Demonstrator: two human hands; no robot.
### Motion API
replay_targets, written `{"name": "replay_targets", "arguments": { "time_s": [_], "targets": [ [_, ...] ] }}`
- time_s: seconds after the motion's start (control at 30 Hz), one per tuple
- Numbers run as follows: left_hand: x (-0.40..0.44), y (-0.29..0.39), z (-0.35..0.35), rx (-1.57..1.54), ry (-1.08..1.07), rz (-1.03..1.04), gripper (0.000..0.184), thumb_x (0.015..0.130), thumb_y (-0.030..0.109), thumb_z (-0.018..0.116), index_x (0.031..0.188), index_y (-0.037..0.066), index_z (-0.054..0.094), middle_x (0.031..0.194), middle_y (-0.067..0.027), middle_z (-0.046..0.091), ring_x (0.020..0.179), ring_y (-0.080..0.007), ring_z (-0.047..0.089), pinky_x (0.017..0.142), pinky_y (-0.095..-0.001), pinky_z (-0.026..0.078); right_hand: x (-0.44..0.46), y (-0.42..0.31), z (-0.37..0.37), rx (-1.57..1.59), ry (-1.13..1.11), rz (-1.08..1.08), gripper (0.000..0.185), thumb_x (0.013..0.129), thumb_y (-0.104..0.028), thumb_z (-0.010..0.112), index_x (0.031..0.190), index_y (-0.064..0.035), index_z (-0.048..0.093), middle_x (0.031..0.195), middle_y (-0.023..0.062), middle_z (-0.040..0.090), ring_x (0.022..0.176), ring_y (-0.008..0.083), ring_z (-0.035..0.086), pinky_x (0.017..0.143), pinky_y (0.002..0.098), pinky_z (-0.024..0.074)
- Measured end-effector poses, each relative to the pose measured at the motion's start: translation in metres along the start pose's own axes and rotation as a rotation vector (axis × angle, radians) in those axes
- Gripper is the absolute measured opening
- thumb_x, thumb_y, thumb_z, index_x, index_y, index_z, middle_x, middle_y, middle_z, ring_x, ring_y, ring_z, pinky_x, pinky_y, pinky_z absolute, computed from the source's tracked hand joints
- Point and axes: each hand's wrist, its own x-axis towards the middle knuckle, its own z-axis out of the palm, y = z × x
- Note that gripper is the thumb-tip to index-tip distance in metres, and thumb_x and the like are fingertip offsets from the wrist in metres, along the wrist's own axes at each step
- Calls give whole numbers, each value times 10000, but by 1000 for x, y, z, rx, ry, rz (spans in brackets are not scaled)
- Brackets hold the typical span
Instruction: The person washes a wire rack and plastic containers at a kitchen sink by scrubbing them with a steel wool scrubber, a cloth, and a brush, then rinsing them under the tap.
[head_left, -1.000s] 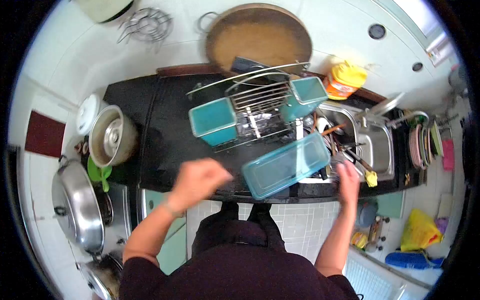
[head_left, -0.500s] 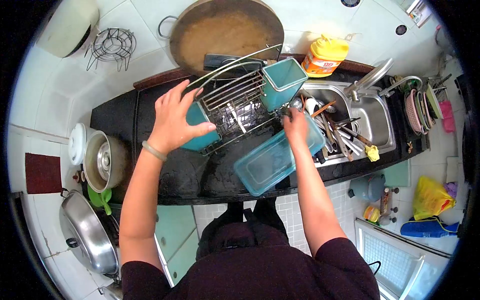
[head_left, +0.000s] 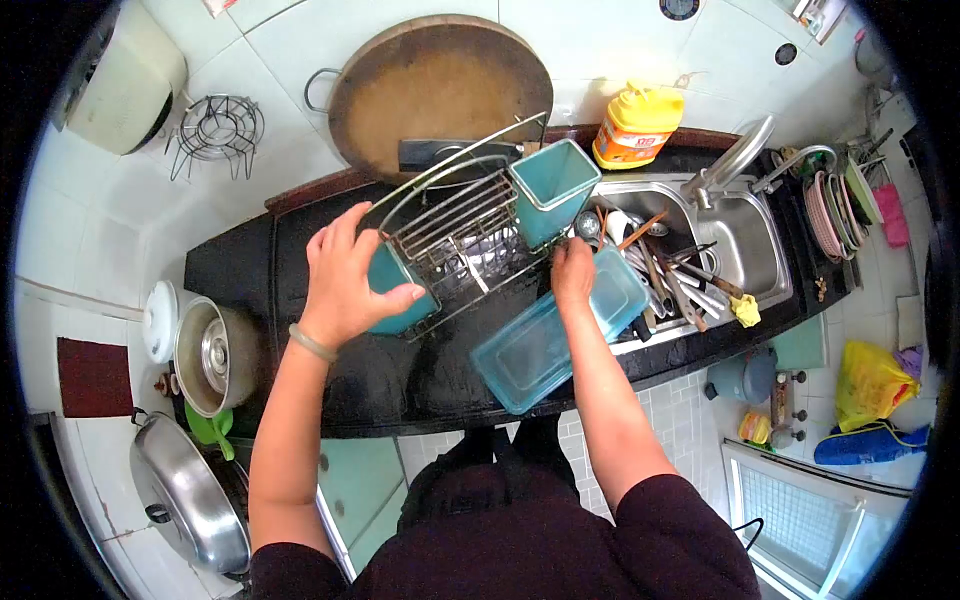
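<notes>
A wire rack [head_left: 455,215] with teal cups at both ends stands on the black counter. My left hand [head_left: 345,275] is at its left end, fingers and thumb spread around the left teal cup [head_left: 395,285]. At the front right corner, below the right teal cup [head_left: 556,190], my right hand [head_left: 573,270] has its fingers closed on the rack's wire edge; the fingertips are partly hidden. Under my right forearm lies a clear blue plastic lid or tray [head_left: 530,355], reaching to the sink edge.
Utensils and chopsticks [head_left: 665,265] fill the left basin of the steel sink [head_left: 750,245]. Behind the rack, a round wooden board [head_left: 440,85] leans on the wall near a cleaver [head_left: 450,153]. A yellow detergent jug [head_left: 638,125] stands behind the sink; a metal pot [head_left: 215,355] sits left.
The camera view has shifted slightly, so the counter sits lower in it. Both hands stay at the same ends of the rack, with little visible change in their grip.
</notes>
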Motion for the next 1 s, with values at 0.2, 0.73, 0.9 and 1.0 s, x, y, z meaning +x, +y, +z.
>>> {"name": "replay_targets", "arguments": {
  "time_s": [0.2,0.73,0.9,1.0],
  "targets": [
    [3,1,-2,-6,-6,26,668,630,566,691,979,10,569,1308,-208,428,1195,-353,404,1004,-469,250,-7,-12,-5,-145,-121,-58,202,798,-144,584,968,-37,560,959,195,570,787,391,606,631,472,498],
    [-1,4,0,-63,-23,-29,600,619,472,728,942,0,544,1371,-216,392,1233,-370,386,1023,-471,255,-79,22,-114,-6,57,156,283,808,-214,646,1044,-61,610,904,168,614,823,330,614,732,415,487],
    [-2,-5,3,-258,145,22,685,748,574,643,1091,-11,548,1390,-202,383,1260,-367,375,1030,-444,295,-77,54,-169,582,80,546,292,859,-249,617,1044,-23,613,840,70,622,604,123,567,494,275,475],
    [-15,11,-5,-368,499,-163,502,883,329,604,1238,0,471,1314,-147,462,1189,-273,454,1005,-375,331,-41,78,-214,712,225,525,303,841,-202,646,1075,-27,563,851,63,614,616,128,569,436,262,485]
  ]
}}
